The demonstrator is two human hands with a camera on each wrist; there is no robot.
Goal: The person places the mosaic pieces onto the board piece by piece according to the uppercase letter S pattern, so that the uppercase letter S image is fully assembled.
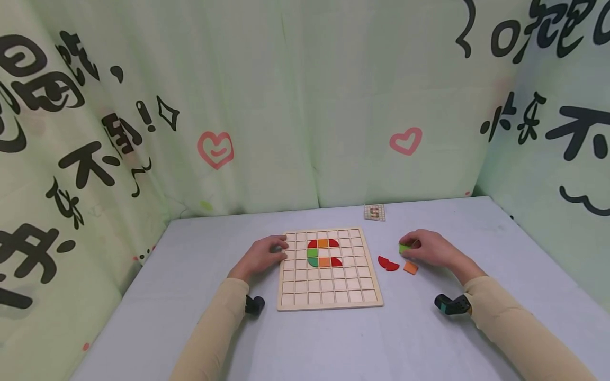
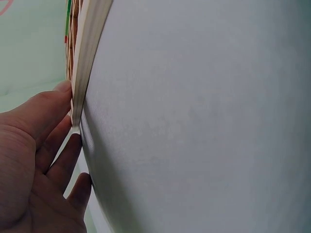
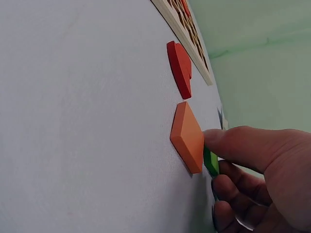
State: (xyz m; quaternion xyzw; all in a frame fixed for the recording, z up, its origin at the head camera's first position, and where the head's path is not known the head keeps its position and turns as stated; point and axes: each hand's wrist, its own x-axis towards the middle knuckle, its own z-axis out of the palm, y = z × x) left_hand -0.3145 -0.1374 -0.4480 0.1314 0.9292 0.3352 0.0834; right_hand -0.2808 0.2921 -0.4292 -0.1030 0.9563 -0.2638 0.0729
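Observation:
A pale wooden grid board (image 1: 331,307) lies flat on the table, with red, orange and green pieces set in its upper middle cells. My left hand (image 1: 261,254) touches the board's left edge with loosely spread fingers, the thumb (image 2: 53,99) against the rim. Right of the board, my right hand (image 1: 431,247) pinches a green tile (image 3: 210,161) between thumb and fingers, low over the table. Just beside it lies an orange square tile (image 3: 187,138). Two red curved pieces (image 1: 389,264) lie between that tile and the board.
A small printed card (image 1: 374,212) with a grid pattern lies near the table's back edge. The white-covered table (image 1: 333,344) is bordered by pale green curtains (image 1: 305,106) with black writing and pink hearts. Dark wrist devices sit on both forearms.

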